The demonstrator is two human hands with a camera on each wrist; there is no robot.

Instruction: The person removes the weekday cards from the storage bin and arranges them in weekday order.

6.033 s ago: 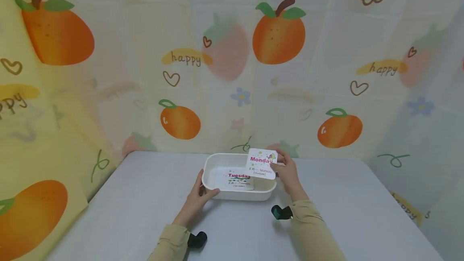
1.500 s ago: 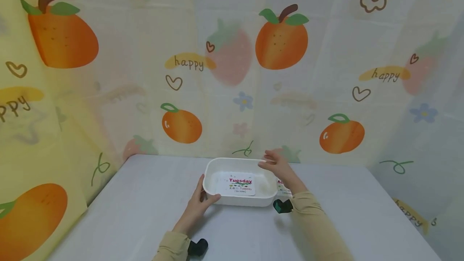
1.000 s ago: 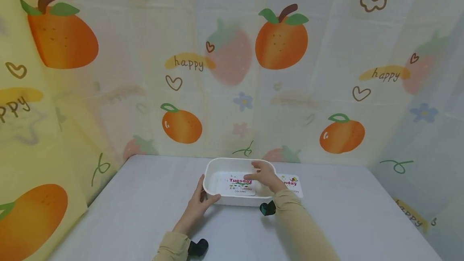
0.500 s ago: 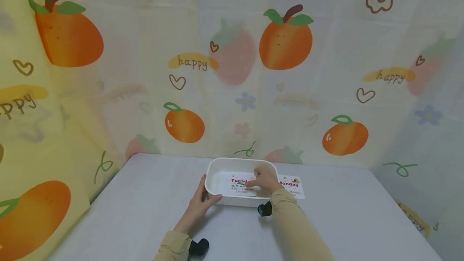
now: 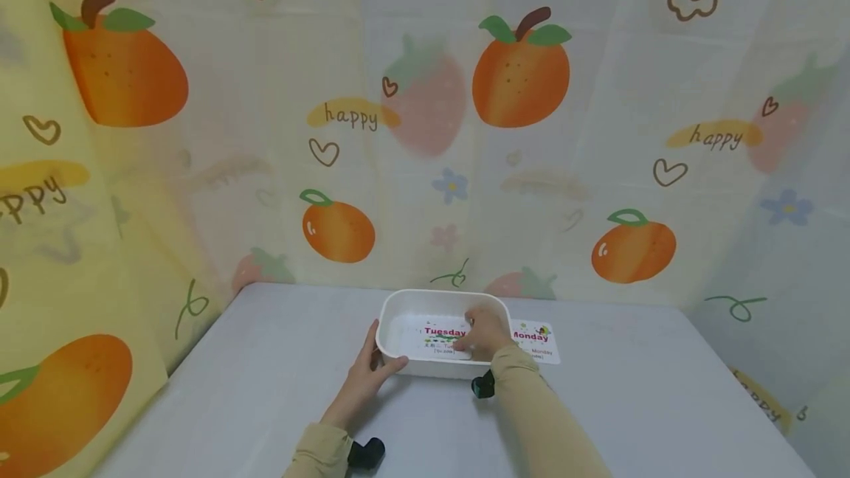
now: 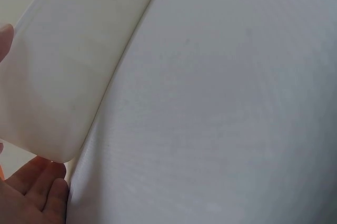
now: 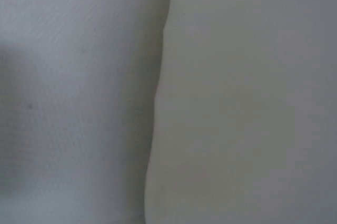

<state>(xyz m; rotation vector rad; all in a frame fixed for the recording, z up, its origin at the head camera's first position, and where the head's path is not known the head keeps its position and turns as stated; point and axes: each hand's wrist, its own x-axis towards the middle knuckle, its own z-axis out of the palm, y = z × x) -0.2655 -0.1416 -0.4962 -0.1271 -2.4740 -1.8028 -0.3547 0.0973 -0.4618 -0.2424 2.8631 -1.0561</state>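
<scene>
A white plastic tray (image 5: 438,367) stands on the table in the head view. My left hand (image 5: 361,371) grips its left end, thumb at the front rim and fingers round the far side; in the left wrist view the fingertips (image 6: 58,171) touch the tray's corner. Inside lies a white Tuesday card (image 5: 441,339). My right hand (image 5: 488,334) reaches down into the tray, thumb and finger spread apart over the card's right part, which they hide. A Monday card (image 5: 541,341) lies on the table beside the tray's right end, partly covered by it.
The table has a white cloth (image 5: 265,375). A fruit-print curtain (image 5: 412,242) rises behind its far edge and along the sides. Only the tray's pale outer wall (image 7: 237,103) and the cloth fill the right wrist view.
The Monday card, earlier held over the tray by my right hand, now lies on the table at right. That hand has moved left and down to the Tuesday card. My left hand keeps its grip.
</scene>
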